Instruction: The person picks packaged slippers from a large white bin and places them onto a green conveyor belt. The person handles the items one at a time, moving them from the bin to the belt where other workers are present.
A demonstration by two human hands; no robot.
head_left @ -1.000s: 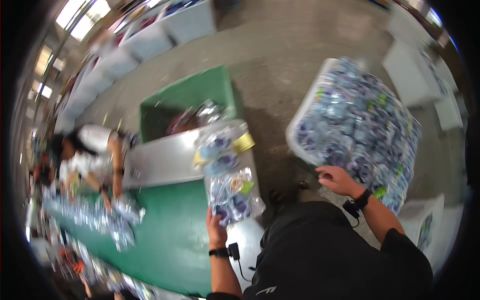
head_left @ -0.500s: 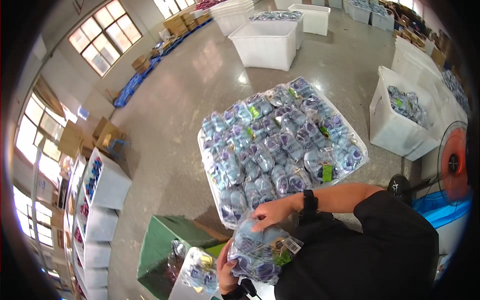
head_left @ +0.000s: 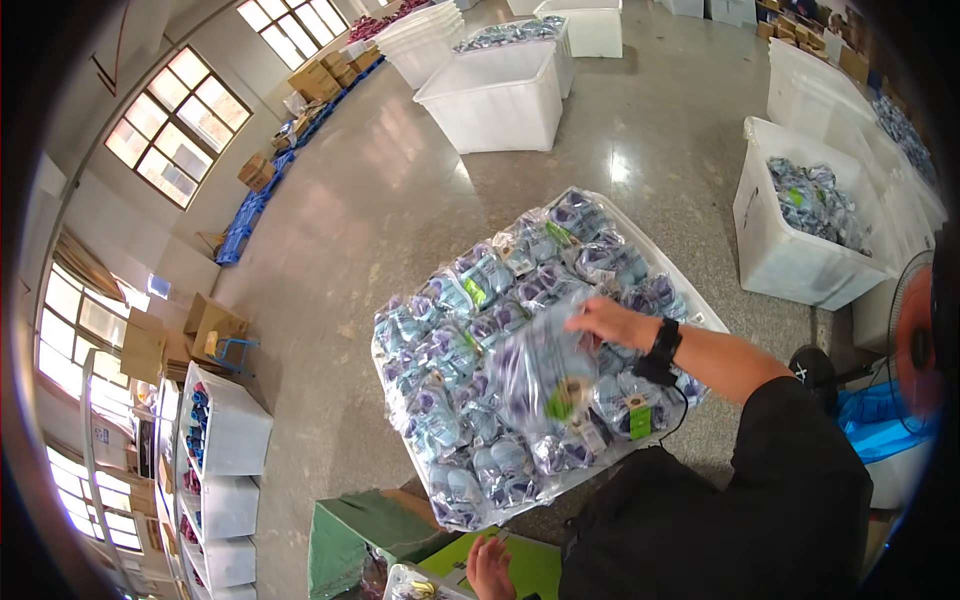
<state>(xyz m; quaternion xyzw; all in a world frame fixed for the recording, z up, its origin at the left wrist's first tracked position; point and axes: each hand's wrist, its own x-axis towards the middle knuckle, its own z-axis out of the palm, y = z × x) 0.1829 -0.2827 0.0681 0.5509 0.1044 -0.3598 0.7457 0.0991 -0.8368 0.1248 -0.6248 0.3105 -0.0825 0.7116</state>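
My right hand (head_left: pixel 605 322) pinches the upper edge of a clear plastic bag of blue and purple shoes (head_left: pixel 540 368), slightly blurred by motion. The bag hangs over a white tub (head_left: pixel 712 316) filled with rows of similar bagged shoes, some with green tags. Whether it touches the shoes under it I cannot tell. Low in the view, my left hand (head_left: pixel 490 568) is empty with its fingers apart, beside a bright green surface (head_left: pixel 532 560).
A green box (head_left: pixel 345 545) and a small white container (head_left: pixel 405 585) stand near my left hand. White tubs (head_left: pixel 500 105) stand farther off, another tub (head_left: pixel 800 260) with bagged shoes at right, near a fan (head_left: pixel 915 340). Shelved white bins (head_left: pixel 235 430) line the left.
My right hand has carried the bagged shoes up and away over the tub. My left hand has let go of them and stays low. The view has shifted.
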